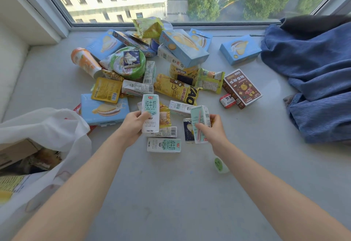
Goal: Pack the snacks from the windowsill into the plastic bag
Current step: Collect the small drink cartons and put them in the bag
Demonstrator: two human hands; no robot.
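Grey windowsill beneath a wide window, viewed from above. Far left: white plastic bag, mouth open, with boxes showing inside. Left of centre: left grip, fingers and thumb curled round a milk carton held upright at the near edge of the pile. Centre: snacks heaped loosely on the sill, among them blue biscuit boxes, yellow packets, cups and further cartons; a flat carton lies between the two wrists. Right of centre: right grip, closed round a second milk carton, straw side showing. Far right: crumpled blue cloth.
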